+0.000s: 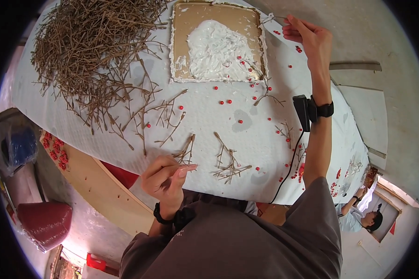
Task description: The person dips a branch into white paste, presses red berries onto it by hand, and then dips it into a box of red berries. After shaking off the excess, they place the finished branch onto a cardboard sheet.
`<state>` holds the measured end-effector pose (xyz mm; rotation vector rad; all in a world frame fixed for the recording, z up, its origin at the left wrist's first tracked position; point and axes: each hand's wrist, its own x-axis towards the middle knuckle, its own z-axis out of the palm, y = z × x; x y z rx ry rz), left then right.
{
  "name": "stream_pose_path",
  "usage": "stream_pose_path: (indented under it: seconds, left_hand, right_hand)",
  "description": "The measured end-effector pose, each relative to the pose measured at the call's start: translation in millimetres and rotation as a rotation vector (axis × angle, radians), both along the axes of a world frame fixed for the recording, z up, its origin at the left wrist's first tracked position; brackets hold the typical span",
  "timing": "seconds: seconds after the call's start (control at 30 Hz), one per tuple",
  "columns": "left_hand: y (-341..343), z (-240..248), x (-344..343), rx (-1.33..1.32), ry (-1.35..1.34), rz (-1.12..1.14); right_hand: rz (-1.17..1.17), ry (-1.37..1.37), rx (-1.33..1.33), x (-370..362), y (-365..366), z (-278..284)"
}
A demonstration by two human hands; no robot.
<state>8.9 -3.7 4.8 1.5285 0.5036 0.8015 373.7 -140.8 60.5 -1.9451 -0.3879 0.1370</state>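
Observation:
At the table's far right, my right hand (312, 39) pinches a thin stick (278, 17) with white paste at its tip, just off the tray's corner. My left hand (165, 179) is over the near table edge, thumb and fingers pressed together; what they hold, if anything, I cannot make out. Beside it lies a brown branched twig (186, 151), and another twig (228, 160) is a little to the right. A gold square tray (181, 35) bears a thick spread of white paste (214, 51), with several red berries stuck at its right side.
A large heap of brown twigs (93, 51) covers the far left of the white-covered table (195, 125). Loose red berries (229, 101) are scattered about. A black cable (291, 162) hangs from my right wrist device. Another person (358, 216) is at the right end.

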Motion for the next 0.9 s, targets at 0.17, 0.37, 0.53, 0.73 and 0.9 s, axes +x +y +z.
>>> stream_pose_path:
  seconds: [0.17, 0.37, 0.53, 0.73, 0.9]
  left_hand:
    - [1, 1, -1, 0.002, 0.017, -0.002]
    - [2, 5, 1, 0.011, 0.013, -0.018]
    - [2, 3, -2, 0.005, 0.007, 0.000]
    - [2, 3, -3, 0.016, 0.033, -0.021]
    - [2, 0, -5, 0.014, 0.034, -0.015]
  right_hand:
    - [-0.008, 0.027, -0.075, -7, 22, 6]
    - [0.006, 0.026, -0.062, -12, 28, 9]
    - [0.070, -0.017, 0.067, -16, 31, 13]
    - [0.004, 0.018, 0.070, -28, 24, 25]
    - [-0.036, 0.047, 0.089, -18, 10, 22]
